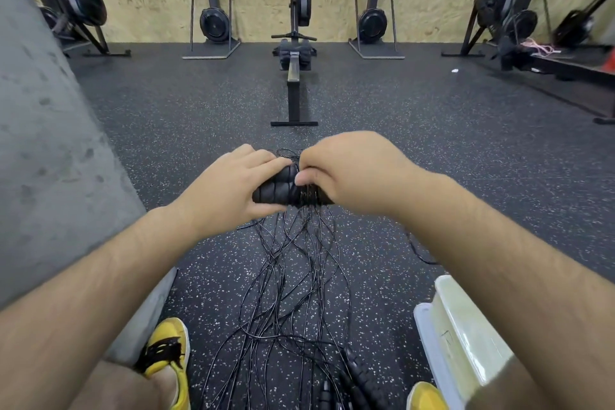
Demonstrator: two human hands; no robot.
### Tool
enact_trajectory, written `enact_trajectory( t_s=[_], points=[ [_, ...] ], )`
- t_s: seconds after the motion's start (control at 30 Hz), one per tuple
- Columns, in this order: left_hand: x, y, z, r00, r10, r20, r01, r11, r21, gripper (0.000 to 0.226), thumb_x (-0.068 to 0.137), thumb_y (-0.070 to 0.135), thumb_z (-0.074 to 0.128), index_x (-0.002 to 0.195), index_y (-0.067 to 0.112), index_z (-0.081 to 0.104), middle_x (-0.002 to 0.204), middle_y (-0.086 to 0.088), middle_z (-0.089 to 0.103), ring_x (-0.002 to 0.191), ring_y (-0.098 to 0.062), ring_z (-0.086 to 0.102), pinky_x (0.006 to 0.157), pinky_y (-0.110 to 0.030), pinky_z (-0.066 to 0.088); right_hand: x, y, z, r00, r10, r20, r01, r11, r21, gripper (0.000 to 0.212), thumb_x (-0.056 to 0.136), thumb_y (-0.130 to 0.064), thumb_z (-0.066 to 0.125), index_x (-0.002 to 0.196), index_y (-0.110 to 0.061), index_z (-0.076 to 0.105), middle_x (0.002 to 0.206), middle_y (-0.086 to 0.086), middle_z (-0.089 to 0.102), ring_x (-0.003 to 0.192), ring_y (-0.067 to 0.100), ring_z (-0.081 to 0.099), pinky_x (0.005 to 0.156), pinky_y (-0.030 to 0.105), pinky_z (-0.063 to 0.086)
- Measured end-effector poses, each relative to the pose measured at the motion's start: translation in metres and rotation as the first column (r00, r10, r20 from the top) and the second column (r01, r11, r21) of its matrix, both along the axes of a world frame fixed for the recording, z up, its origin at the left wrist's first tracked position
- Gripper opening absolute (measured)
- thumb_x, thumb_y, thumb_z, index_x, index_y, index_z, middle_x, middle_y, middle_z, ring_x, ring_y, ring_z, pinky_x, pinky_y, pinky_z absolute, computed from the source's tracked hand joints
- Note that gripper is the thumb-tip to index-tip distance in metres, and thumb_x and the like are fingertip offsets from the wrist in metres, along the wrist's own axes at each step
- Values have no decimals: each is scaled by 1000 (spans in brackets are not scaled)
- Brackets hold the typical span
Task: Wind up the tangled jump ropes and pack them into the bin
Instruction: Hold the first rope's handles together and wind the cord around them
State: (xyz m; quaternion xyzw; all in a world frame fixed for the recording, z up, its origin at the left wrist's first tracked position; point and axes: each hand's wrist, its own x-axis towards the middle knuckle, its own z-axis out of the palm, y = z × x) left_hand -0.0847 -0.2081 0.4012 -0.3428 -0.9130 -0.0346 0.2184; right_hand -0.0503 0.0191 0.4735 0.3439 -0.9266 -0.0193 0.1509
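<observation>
Hands meet out front at 12 o'clock, both arms stretched fwd. L hand [229, 183] has its fingers curled round the left end of a bunch of black handles [273, 192], thumb under. R hand [352, 173] is clamped on the right end, fingers bent over the top, thumb tip pressed on the bunch. Thin black cords [293, 276] are wound round the handles there. Lots more hang down to the floor [166, 110] toward 6 o'clock, in a messy tangle between two yellow shoes [168, 353]. A thick rope [364, 379] lies at 5 o'clock by the bottom edge.

Bin [466, 336] sits at 4 o'clock, partly under the R forearm. It's pale, see-thru plastic, boxy w/ round corners. Can't tell what's inside.

Handles look soft & bumpy, like foam. Cords are skinny & shiny. Thick rope looks bumpy too. Floor is black rubber w/ little white specks. Grey rough wall [50, 143] stands at 9 o'clock.
</observation>
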Motion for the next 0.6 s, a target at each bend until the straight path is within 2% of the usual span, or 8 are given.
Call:
enact_trajectory(
  t_s=[0.07,0.23,0.37,0.43,0.5,0.53,0.57,0.6],
  points=[
    [4,5,1,998,-63,12,63,998,15,66,86,61,63,134,16,58,111,2,61,89,-22,50,84,-42,49,-11,8,-1,999,30,-39,-31,999,-38,31,101,-51,42,103,-30,63,98,-9,63,97,17,60,74,34,46],
    [21,19,5,976,-201,88,195,978,75,59,88,57,70,127,14,59,108,7,58,92,-17,52,88,-33,44,-29,27,-2,999,24,22,-20,988,-152,30,94,-58,52,95,-30,63,91,-13,61,89,13,57,72,33,45],
    [39,32,14,957,-246,156,199,943,267,50,84,52,79,121,27,56,104,24,53,94,-6,52,87,-26,40,-41,44,-11,995,-17,100,47,950,-310,27,97,-50,50,93,-27,63,79,-13,60,79,16,55,70,36,47],
    [48,38,19,958,-241,156,169,912,373,58,81,54,78,127,29,54,112,27,56,104,-6,56,94,-28,43,-43,42,-22,973,-54,225,134,924,-357,27,101,-44,50,90,-22,63,76,-10,60,75,18,58,68,35,49],
    [55,41,20,960,-228,160,141,894,425,67,75,60,73,132,37,45,120,39,50,111,-1,54,100,-20,40,-37,32,-25,914,-21,405,203,889,-411,26,102,-32,52,83,-15,58,75,-4,57,61,6,59,60,26,50],
    [56,40,19,961,-220,168,129,893,430,70,74,62,72,134,39,42,122,40,48,114,0,53,102,-18,39,-34,26,-31,897,-14,441,181,924,-338,21,102,-18,51,83,-12,58,75,-4,53,55,-4,54,58,15,48],
    [55,38,19,964,-203,172,113,897,426,74,74,63,72,136,38,41,123,36,48,115,0,52,103,-19,39,-30,20,-41,837,-10,547,184,946,-265,17,102,-7,48,92,-12,62,80,-7,50,56,-12,47,60,3,42],
    [51,34,18,971,-173,167,89,904,419,77,74,63,74,138,35,42,122,30,49,116,-3,52,103,-22,39,-26,15,-54,761,-1,649,232,934,-270,19,103,-6,45,110,-15,60,93,-14,49,67,-12,43,70,-3,38]
  ],
)
